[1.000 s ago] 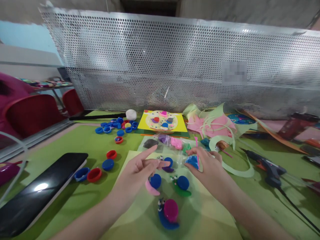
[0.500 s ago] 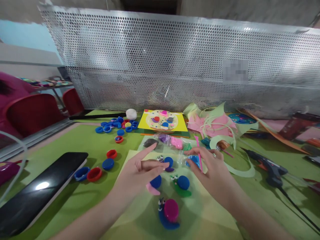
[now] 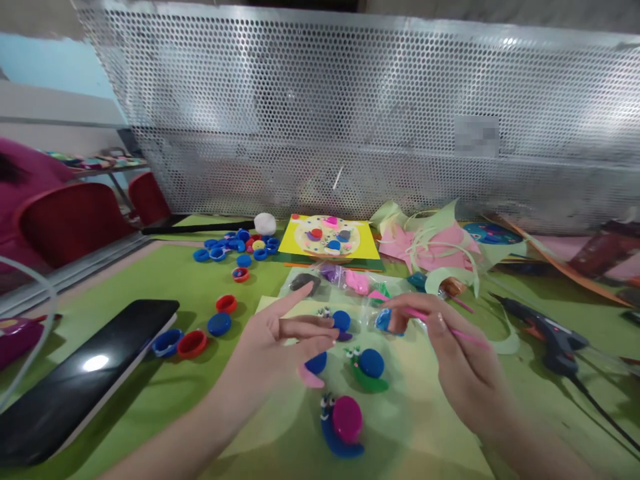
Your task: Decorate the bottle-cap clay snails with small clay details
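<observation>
My right hand (image 3: pixel 463 360) grips a thin pink plastic clay tool (image 3: pixel 417 313) with a flat wedge-shaped end pointing left. My left hand (image 3: pixel 285 340) hovers over the pale sheet, index finger stretched out, thumb and another finger drawn close together; anything between them is too small to make out. Below the hands are several clay snails with bottle-cap shells: a blue one with a magenta cap (image 3: pixel 347 419), a green one with a blue cap (image 3: pixel 371 363), a pink one (image 3: pixel 311 377) partly behind my left thumb, and a purple one (image 3: pixel 342 321) by my left fingertips.
Bags of clay, including pink (image 3: pixel 357 282), lie behind the snails. A decorated yellow card (image 3: pixel 370 248) stands farther back. Bottle caps (image 3: pixel 219 325) and a black phone (image 3: pixel 95 373) are left; paper scraps (image 3: pixel 430 248) and a glue gun (image 3: pixel 550 337) lie right. Perforated metal (image 3: pixel 300 100) closes the back.
My right hand has moved right and turned; the pink tool in it has swung from nearly upright to lying slantwise. My left hand keeps almost the same pose.
</observation>
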Motion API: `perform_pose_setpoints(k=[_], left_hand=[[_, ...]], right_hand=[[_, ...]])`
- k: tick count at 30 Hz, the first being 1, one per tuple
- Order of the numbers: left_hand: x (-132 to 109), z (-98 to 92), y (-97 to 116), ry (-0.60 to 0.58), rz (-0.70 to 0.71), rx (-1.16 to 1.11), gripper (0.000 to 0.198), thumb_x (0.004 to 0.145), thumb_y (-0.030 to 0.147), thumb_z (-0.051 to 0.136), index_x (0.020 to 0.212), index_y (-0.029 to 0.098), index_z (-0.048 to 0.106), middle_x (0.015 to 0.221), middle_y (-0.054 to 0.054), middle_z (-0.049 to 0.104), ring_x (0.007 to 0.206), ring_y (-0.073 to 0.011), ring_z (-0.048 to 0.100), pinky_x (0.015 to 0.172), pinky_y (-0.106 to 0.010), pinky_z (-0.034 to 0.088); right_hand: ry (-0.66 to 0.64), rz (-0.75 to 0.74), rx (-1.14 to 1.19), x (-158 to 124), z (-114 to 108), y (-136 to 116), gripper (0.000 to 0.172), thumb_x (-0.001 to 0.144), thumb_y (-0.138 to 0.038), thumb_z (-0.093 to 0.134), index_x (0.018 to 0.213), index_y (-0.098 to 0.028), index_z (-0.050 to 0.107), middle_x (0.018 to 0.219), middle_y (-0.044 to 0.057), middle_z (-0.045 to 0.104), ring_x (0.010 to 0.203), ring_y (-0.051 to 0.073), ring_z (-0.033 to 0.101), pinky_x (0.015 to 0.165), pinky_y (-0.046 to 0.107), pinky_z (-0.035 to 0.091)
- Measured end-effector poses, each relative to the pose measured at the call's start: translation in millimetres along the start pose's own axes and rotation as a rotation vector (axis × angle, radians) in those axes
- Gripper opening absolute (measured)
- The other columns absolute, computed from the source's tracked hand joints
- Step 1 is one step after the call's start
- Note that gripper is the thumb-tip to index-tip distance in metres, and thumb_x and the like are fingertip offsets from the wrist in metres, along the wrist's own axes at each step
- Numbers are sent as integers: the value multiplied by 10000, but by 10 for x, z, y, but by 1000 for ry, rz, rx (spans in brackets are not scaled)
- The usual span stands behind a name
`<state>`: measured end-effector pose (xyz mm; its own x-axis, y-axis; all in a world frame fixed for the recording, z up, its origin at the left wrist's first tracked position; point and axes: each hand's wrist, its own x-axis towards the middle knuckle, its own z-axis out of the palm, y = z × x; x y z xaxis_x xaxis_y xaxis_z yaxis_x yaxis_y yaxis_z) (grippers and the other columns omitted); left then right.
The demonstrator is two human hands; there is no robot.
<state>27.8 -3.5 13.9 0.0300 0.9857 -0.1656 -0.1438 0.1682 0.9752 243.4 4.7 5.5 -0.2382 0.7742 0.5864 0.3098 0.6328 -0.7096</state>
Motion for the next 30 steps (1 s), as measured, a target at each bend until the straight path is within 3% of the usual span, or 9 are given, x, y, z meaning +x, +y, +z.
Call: perform_pose_setpoints(k=[4, 9, 15, 21, 23, 26, 30], left_hand=[[-4, -14, 18, 34, 8, -7, 966, 559, 158, 860, 1394, 80, 381, 570, -13, 745, 998, -267, 683, 671, -272, 579], [-17, -25, -9, -34, 3, -14, 792, 732, 277, 769, 1404, 136, 375, 907, -74, 778, 1068, -203, 659, 791, -231, 552], [-51, 9, -14, -118, -37, -29, 691, 800, 309, 698, 1400, 176, 382, 1004, -73, 755, 1043, -197, 673, 563, -169, 534], [-86, 16, -8, -117, -98, -71, 823, 621, 260, 835, 1346, 161, 459, 774, -65, 778, 1131, -288, 618, 632, -275, 572], [-94, 14, 2, -128, -86, -111, 825, 606, 212, 839, 1338, 143, 465, 667, -51, 768, 1132, -266, 620, 738, -303, 573], [-99, 16, 27, -163, -63, -173, 805, 604, 128, 824, 1329, 124, 475, 685, -59, 770, 1111, -229, 634, 874, -302, 535], [-113, 27, 38, -170, -90, -222, 796, 601, 110, 829, 1321, 129, 489, 692, -70, 768, 1093, -234, 644, 880, -314, 541]], right_hand=[[13, 80, 71, 16, -1, -30, 271, 1005, -333, 361, 970, -291, 626, 761, -23, 598, 744, 123, 543, 655, 199, 433], [-23, 203, 445, 19, -3, -46, 259, 989, -327, 407, 926, -272, 652, 772, -14, 617, 747, 133, 569, 704, 219, 470], [-140, 274, 726, -10, 5, -88, 227, 965, -327, 474, 911, -239, 676, 797, 2, 667, 729, 119, 604, 674, 205, 503], [-142, 375, 735, -19, 22, -142, 168, 916, -339, 568, 906, -243, 705, 774, 4, 680, 682, 113, 611, 644, 199, 497], [-140, 356, 684, -3, 0, -158, 164, 902, -338, 583, 879, -230, 704, 748, 22, 680, 671, 139, 619, 642, 238, 515], [-112, 331, 563, 32, -15, -189, 218, 862, -404, 613, 851, -204, 698, 713, 58, 672, 660, 200, 631, 622, 325, 546], [-91, 318, 466, 63, 30, -226, 289, 826, -485, 625, 853, -204, 689, 698, 67, 662, 677, 227, 636, 628, 360, 560]])
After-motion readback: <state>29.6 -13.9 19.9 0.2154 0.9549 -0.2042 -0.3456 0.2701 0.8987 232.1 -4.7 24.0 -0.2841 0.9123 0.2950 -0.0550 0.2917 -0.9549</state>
